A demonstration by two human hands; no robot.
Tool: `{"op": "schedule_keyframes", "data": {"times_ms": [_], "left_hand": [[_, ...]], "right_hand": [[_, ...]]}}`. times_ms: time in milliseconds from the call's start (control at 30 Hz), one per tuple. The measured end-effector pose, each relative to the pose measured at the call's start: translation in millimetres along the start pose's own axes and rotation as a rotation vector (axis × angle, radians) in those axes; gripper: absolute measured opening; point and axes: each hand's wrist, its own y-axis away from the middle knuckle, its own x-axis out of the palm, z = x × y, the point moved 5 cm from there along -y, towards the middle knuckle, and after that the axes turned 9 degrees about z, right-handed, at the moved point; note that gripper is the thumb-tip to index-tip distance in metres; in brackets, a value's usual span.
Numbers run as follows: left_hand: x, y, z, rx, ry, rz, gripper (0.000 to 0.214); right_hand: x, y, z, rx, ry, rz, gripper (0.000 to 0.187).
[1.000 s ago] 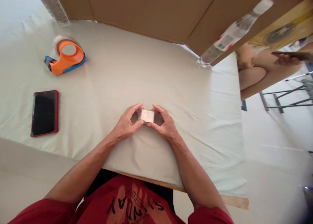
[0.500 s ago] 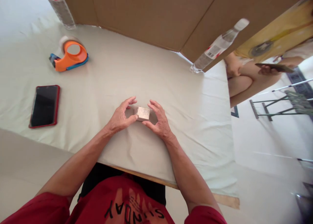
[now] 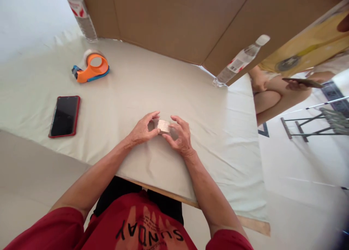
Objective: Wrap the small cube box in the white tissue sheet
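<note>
Left-hand grip (image 3: 143, 129) and right-hand grip (image 3: 181, 136) — both spread, curved about a small pale block (image 3: 164, 125) at the tabletop's (image 3: 131, 86) front; the right has just drawn in to its edge — apparently bringing two-handed control.

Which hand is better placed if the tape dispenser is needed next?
Likely the left hand: the tape dispenser lies on that side, while the right hand is farther off, beyond the small box.
</note>
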Motion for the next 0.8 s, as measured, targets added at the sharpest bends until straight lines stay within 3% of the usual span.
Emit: {"op": "schedule_keyframes", "data": {"times_ms": [167, 433, 800], "left_hand": [[-7.8, 0.9, 0.0, -0.042, -0.005, -0.064, 0.070], [-10.2, 4.3, -0.9, -0.033, -0.185, -0.136, 0.065], [3.1, 2.3, -2.1, 0.024, -0.216, 0.051, 0.067]], "right_hand": [[-10.0, 7.2, -22.7, 0.247, -0.244, -0.171, 0.023], [-5.2, 4.7, -23.0, 0.247, -0.268, -0.145, 0.011], [-2.8, 6.0, -22.6, 0.277, -0.317, -0.118, 0.009]]}}
